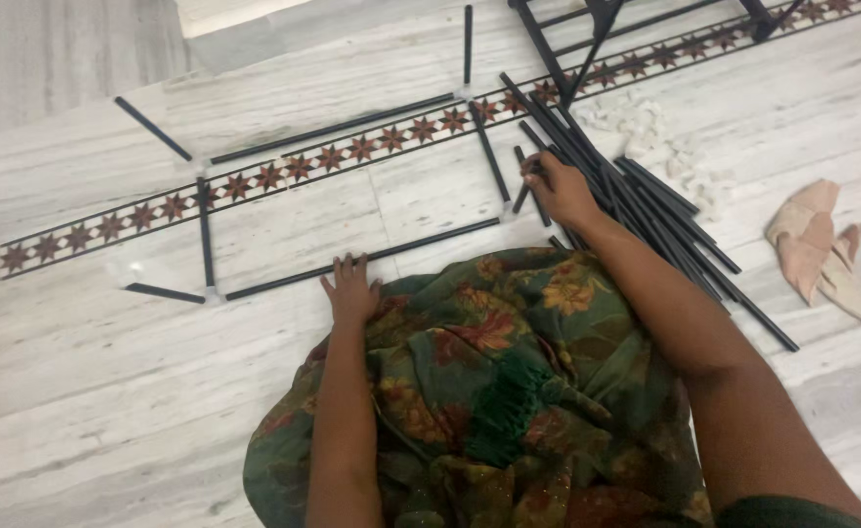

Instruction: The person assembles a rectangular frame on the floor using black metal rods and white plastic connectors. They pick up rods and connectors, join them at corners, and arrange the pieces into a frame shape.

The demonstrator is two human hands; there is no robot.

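Marble floor with a star-patterned border: a frame of black rods is being put together.
Left hand (350,286) lies flat, fingers spread, pressing the near rod of the rectangular frame (362,258); right hand (559,191) curls around one rod in the loose rod pile (645,210). Judged next: lift that rod clear and seat it in a white corner connector (214,292).

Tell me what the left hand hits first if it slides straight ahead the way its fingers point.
The left hand already has its fingertips at the black rod forming the frame's near side, so that comes first. Beyond it lies bare marble floor inside the frame.
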